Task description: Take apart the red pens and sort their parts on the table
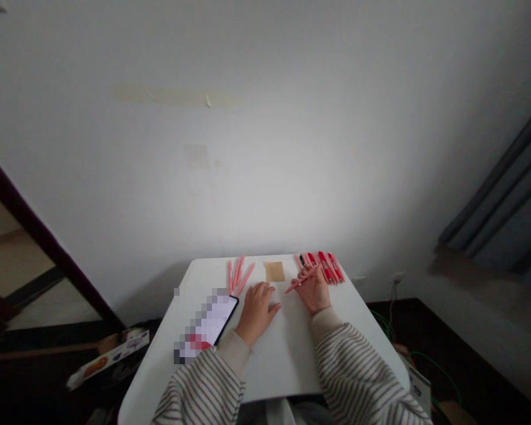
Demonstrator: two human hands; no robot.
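Observation:
In the head view, my right hand [315, 294] is closed round a slim pink pen [297, 284], held at a slant above the white table. My left hand [257, 308] rests palm down on the tabletop, fingers apart, with nothing in it. Between and beyond the hands lies a small tan square of paper [275, 271]. Several pink pens [238, 273] lie loosely fanned out past my left fingers. Beyond my right hand is a row of pink pens with red parts [330, 267], partly hidden by that hand.
A phone [210, 324] with a lit, partly blurred screen lies left of my left forearm on the white table [287, 366]. A grey-white wall [265, 147] rises behind the table. To the right hang a dark curtain [504, 206] and, low down, green cables [383, 321].

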